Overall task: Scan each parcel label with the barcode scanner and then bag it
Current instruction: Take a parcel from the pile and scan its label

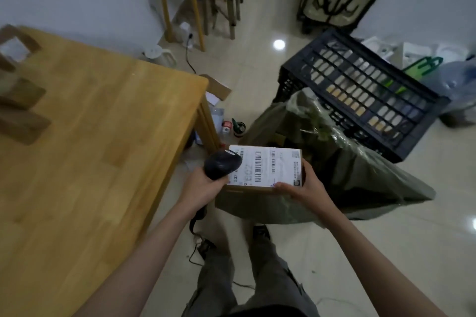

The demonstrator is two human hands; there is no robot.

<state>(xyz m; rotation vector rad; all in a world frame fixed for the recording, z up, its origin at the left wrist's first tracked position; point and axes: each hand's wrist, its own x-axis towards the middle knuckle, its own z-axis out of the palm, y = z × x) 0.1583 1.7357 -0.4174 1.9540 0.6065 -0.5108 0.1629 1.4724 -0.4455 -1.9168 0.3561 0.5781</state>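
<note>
A brown cardboard parcel (247, 197) with a white barcode label (270, 167) on top is held in front of me over the floor. My right hand (306, 188) grips its right near corner. My left hand (203, 185) is closed around a black barcode scanner (221, 164), whose head lies over the label's left edge. Its cable hangs down toward the floor. Just behind and to the right of the parcel, a large olive-green bag (360, 170) gapes open on the floor.
A wooden table (90, 149) fills the left side. Behind the bag a black plastic crate (365, 95) lies tipped on the tiles. Small bottles (238, 127) stand by the table leg. Stools, a trolley bag and clutter line the far wall.
</note>
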